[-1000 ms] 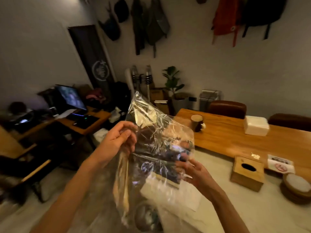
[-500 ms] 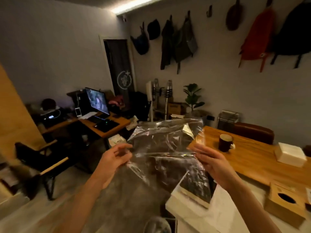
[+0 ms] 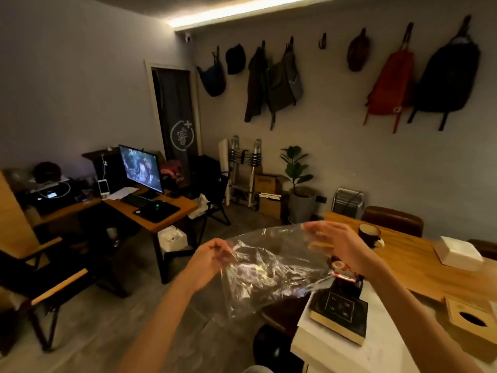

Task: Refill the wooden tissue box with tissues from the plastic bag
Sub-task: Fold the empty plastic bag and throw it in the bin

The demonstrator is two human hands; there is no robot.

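Observation:
A crumpled clear plastic bag (image 3: 269,270) hangs in the air in front of me, looking empty. My left hand (image 3: 208,261) pinches its left edge. My right hand (image 3: 341,246) is at the bag's upper right edge with blurred, spread fingers; I cannot tell whether it grips the film. The wooden tissue box (image 3: 469,323) with an oval slot sits at the lower right on a pale surface. A white stack of tissues (image 3: 457,253) lies on the wooden table (image 3: 419,267) further back.
A dark book (image 3: 340,313) lies on white paper below the bag. A dark mug (image 3: 369,234) stands on the table. A desk with a monitor (image 3: 139,168) is at left, a chair (image 3: 35,278) at lower left, bags hang on the wall.
My view has tilted up and leftward. The bag has swung from upright to spread out flat between my hands, and my right hand has risen to its upper right edge.

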